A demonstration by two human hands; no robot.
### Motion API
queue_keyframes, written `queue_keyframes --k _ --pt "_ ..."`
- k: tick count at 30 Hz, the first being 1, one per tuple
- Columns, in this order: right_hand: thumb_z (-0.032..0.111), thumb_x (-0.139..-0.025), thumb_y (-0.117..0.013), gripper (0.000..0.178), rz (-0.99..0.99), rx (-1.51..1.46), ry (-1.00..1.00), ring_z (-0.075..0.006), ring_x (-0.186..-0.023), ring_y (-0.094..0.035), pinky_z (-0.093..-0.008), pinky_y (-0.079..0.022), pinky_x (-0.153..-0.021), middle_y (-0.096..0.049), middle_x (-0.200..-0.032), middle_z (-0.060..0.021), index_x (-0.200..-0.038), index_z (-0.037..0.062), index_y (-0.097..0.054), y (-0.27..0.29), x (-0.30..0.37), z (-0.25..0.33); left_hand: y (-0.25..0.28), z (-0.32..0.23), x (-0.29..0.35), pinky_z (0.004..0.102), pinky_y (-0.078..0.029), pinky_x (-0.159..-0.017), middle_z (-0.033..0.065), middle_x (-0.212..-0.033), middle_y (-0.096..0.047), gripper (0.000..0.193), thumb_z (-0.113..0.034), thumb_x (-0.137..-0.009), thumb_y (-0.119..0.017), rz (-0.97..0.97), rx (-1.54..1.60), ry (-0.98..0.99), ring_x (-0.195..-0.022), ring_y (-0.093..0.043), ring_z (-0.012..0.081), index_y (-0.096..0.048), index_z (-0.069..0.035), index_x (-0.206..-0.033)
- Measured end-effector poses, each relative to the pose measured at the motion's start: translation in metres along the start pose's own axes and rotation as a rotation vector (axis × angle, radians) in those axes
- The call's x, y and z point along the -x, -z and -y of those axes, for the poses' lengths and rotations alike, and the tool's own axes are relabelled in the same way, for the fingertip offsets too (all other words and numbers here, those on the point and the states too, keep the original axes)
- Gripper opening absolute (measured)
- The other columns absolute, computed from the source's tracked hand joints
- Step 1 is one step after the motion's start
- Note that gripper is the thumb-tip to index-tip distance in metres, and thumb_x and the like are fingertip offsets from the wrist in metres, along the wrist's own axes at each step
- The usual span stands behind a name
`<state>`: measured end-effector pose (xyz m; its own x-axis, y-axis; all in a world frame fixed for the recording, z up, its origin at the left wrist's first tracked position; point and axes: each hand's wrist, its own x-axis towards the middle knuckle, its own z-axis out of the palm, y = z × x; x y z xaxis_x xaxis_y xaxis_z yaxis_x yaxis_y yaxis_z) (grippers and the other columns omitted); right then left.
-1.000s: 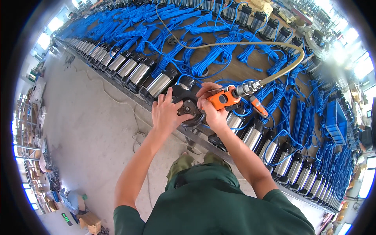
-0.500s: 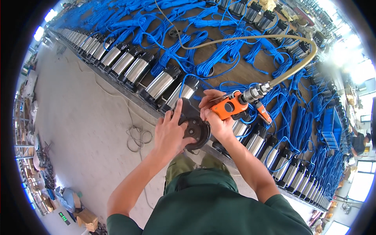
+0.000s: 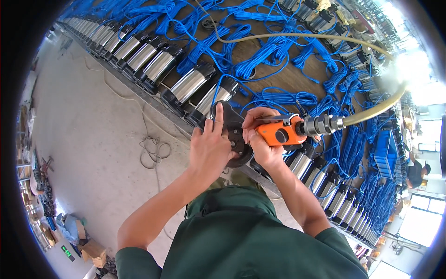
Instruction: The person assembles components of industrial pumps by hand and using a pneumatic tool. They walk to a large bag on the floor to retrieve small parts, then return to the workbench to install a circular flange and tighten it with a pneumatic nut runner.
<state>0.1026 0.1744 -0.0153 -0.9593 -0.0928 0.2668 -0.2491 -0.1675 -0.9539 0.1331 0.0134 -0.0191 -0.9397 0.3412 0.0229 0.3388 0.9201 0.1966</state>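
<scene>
My left hand (image 3: 210, 151) grips a dark, rounded casing (image 3: 231, 120) that looks like a cast pump part. Its index finger lies straight along the casing's upper arm; the other fingers and thumb wrap round the body. An orange air tool (image 3: 274, 134) is held in my right hand (image 3: 265, 146), close beside the casing. The tool's working end is hidden behind my fingers, so I cannot tell whether it touches the casing. A silver coupling (image 3: 325, 124) joins the tool to a yellowish hose (image 3: 377, 109).
Silver-and-black cylindrical pumps (image 3: 189, 86) line the edge of a brown table (image 3: 260, 83). Blue cable bundles (image 3: 251, 63) cover much of it. A blue crate (image 3: 385, 151) stands at the right, near another person (image 3: 415, 173). A thin cord (image 3: 155, 151) lies coiled on the grey floor (image 3: 93, 153).
My right hand has turned the orange tool so its coupling and hose point further right. The casing has tilted slightly and shifted up and right in view. Both hands keep their hold.
</scene>
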Motion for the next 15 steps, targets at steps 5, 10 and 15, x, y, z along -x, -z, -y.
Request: queue_keyframes --k 5,10,15 --pt "-0.013 -0.081 -0.049 0.047 0.031 -0.021 0.036 -0.0137 -0.066 -0.06 -0.0278 -0.052 -0.06 -0.063 -0.088 -0.0115 -0.125 -0.0002 -0.057 -0.001 0.004 -0.005 -0.007 -0.004 0.005 0.0406 -0.052 -0.08 0.0251 -0.165 -0.04 0.039 -0.038 -0.064 -0.091 -0.071 -0.016 0.0 -0.112 -0.059 0.0261 -0.081 -0.006 -0.085" --pt "-0.007 -0.084 -0.057 0.041 0.075 0.001 -0.014 -0.0132 -0.079 -0.064 -0.0285 -0.054 -0.071 -0.067 -0.093 -0.0096 -0.125 -0.002 -0.058 -0.004 0.008 0.003 -0.008 -0.002 0.007 0.0395 -0.054 -0.08 0.0252 -0.164 -0.04 0.037 -0.038 -0.065 -0.091 -0.141 -0.001 -0.007 -0.108 -0.062 0.0254 -0.083 -0.009 -0.086" --pt "-0.005 -0.086 -0.059 0.031 0.093 0.163 -0.015 -0.0147 -0.074 -0.065 -0.03 -0.056 -0.069 -0.069 -0.105 -0.0183 -0.117 -0.0024 -0.056 0.002 -0.005 0.012 -0.006 -0.003 0.004 0.0397 -0.054 -0.083 0.0243 -0.167 -0.036 0.041 -0.04 -0.068 -0.09 -0.09 0.005 0.029 -0.105 -0.064 0.0258 -0.083 -0.009 -0.095"
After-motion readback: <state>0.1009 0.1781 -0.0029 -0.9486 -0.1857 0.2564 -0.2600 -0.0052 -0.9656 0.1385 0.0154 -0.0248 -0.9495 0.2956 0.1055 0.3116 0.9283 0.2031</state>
